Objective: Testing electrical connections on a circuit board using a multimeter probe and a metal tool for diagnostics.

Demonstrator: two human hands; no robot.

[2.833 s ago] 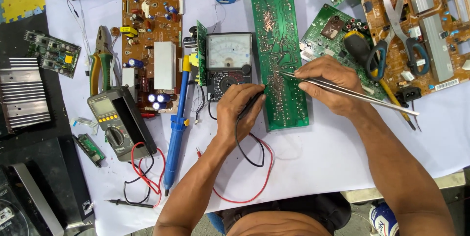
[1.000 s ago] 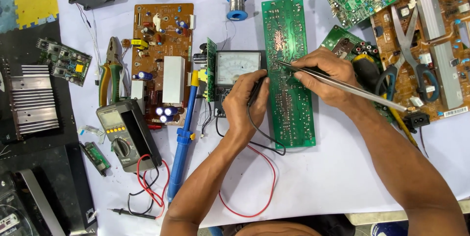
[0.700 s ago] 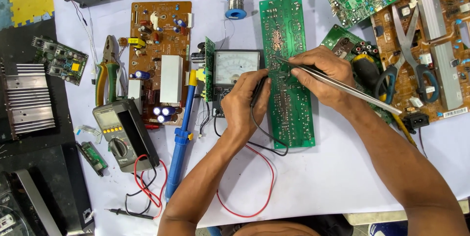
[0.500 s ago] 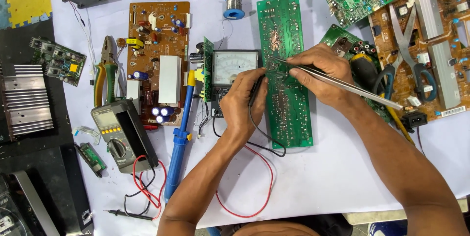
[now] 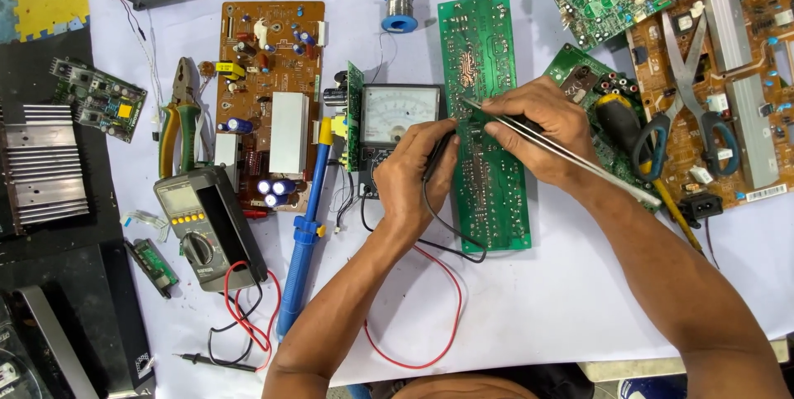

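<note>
A long green circuit board (image 5: 488, 109) lies solder side up in the middle of the white sheet. My left hand (image 5: 407, 177) grips a black meter probe (image 5: 438, 153) whose tip touches the board's left edge. Held in my right hand (image 5: 538, 128) are long metal tweezers (image 5: 579, 159) with their tip resting on the board's upper part. Between my hands and the brown board sits an analog meter (image 5: 399, 116) with a white dial. Black and red leads (image 5: 438, 283) trail from under my left hand.
A brown circuit board (image 5: 269, 101), a blue desoldering pump (image 5: 304, 225), a digital multimeter (image 5: 207, 225), pliers (image 5: 178, 126) and a heat sink (image 5: 41, 163) lie at left. A solder spool (image 5: 399, 6) sits at the top. More boards, scissors (image 5: 686, 118) and a screwdriver (image 5: 628, 126) crowd the right.
The view has shifted slightly. Both hands stay on the green board, with the probe and tweezers at nearly the same spots.
</note>
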